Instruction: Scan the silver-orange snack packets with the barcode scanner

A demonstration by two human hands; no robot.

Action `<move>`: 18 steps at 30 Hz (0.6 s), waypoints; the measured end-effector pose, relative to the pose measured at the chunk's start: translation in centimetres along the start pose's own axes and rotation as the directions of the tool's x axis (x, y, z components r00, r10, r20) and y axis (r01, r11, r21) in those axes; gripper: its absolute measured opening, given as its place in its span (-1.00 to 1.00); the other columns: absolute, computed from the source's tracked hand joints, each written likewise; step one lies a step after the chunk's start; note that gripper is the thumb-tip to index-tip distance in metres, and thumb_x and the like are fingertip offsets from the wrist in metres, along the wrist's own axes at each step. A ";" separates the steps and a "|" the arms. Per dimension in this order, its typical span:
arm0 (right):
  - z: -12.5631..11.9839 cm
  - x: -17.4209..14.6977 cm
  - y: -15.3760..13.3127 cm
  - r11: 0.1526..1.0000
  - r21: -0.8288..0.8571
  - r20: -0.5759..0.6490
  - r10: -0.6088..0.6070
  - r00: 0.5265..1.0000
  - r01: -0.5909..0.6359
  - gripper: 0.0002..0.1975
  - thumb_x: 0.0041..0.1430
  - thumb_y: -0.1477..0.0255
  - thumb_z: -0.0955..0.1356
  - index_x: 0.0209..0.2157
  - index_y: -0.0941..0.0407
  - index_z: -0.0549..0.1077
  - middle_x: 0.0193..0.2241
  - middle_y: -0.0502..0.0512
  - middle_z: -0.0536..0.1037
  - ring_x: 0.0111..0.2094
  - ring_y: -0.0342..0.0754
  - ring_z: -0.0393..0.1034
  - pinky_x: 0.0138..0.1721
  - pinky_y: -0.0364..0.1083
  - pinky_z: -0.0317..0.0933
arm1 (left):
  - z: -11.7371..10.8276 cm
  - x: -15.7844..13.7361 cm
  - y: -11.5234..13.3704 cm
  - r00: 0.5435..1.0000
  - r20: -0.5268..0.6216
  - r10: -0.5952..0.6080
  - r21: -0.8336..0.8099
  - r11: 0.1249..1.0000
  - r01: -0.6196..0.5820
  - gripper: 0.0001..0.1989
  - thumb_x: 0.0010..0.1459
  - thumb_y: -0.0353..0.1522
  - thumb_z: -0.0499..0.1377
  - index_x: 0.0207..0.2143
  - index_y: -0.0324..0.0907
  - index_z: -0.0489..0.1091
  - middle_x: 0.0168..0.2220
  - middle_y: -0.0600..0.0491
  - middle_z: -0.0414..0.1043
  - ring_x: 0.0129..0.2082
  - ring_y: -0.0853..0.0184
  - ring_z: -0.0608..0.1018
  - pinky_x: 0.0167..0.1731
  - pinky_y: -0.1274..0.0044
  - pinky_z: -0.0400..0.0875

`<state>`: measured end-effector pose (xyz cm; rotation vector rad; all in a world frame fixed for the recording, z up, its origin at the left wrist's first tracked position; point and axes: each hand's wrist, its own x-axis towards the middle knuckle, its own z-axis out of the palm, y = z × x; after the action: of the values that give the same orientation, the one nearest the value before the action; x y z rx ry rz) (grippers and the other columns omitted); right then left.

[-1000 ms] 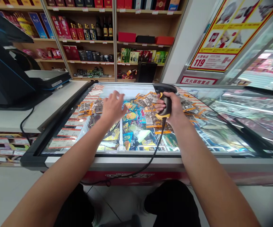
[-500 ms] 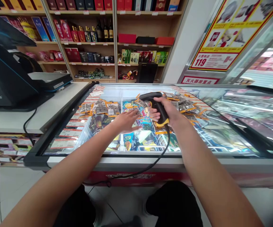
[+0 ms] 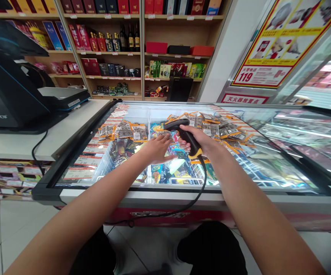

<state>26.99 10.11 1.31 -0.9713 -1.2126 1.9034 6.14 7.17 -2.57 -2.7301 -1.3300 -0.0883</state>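
My right hand (image 3: 192, 139) is wrapped around the grip of a black and yellow barcode scanner (image 3: 190, 142). Its head tilts toward the left, just beyond my left hand. From the base of the grip a black cable (image 3: 204, 179) curves down over the freezer's front edge. My left hand (image 3: 158, 149) lies palm down with fingers spread, at a small orange-edged snack packet (image 3: 163, 133) partly hidden behind the fingers. More such packets sit in a pile (image 3: 222, 124) on the right and a smaller group (image 3: 123, 130) on the left, all on the glass freezer top (image 3: 133, 110).
Under the glass lie frozen goods in wire baskets. A counter (image 3: 76, 122) with a point-of-sale terminal (image 3: 10, 88) and a scale stands at the left. Shelves (image 3: 110, 53) of boxes and bottles rise behind. Price labels (image 3: 82, 173) line the freezer's left side.
The scanner has come down and slightly left, its head now lower and nearer my left hand. My left hand stays spread in nearly the same place. The view has shifted a little.
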 end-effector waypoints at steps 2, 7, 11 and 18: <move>0.0 -0.1 -0.1 0.998 0.030 -0.019 0.048 0.999 -0.048 -0.66 0.21 0.18 0.51 -0.36 0.05 0.35 -0.60 0.04 0.38 -0.67 -0.16 0.14 -0.76 -0.19 0.09 | 0.0 0.0 0.1 0.999 -0.054 -0.008 0.030 1.000 0.010 -0.12 0.41 0.16 -0.09 0.45 -0.33 0.18 0.50 -0.33 0.12 0.45 -0.10 0.26 0.32 0.15 0.26; -0.3 -0.3 -0.9 0.985 0.168 -0.046 -0.038 0.998 0.046 -0.68 0.15 0.20 0.52 -0.29 0.04 0.36 -0.60 -0.06 0.34 -0.69 -0.19 0.14 -0.75 -0.21 0.07 | -0.4 -0.1 -0.6 0.963 -0.169 -0.210 0.112 0.967 0.230 -0.34 0.38 0.13 0.03 0.14 -0.20 0.50 0.16 -0.28 0.50 0.17 -0.14 0.50 0.12 0.16 0.37; -1.0 -0.7 -1.7 0.914 0.325 -0.176 -0.194 0.965 0.243 -0.68 0.14 0.21 0.50 -0.29 0.03 0.32 -0.62 -0.13 0.30 -0.68 -0.20 0.12 -0.73 -0.21 0.11 | -0.9 -0.5 -1.7 0.913 -0.224 -0.341 0.101 0.924 0.370 -0.43 0.36 0.05 0.11 0.06 -0.24 0.52 0.11 -0.32 0.51 0.20 -0.19 0.45 0.16 0.10 0.32; -1.5 -2.4 -3.0 0.824 0.435 -0.144 -0.335 0.931 0.363 -0.66 0.09 0.24 0.53 -0.28 0.01 0.32 -0.64 -0.18 0.23 -0.69 -0.19 0.08 -0.71 -0.18 0.09 | -0.1 0.3 2.9 0.953 -0.129 0.275 -0.113 0.950 -0.290 -0.27 0.47 0.03 -0.04 0.53 -0.09 0.02 0.58 -0.12 -0.08 0.51 0.00 0.16 0.38 0.15 0.18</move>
<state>29.87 9.77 4.25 -0.5064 -0.7816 1.7297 8.59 5.66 -2.64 -2.9431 -0.9229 -0.3094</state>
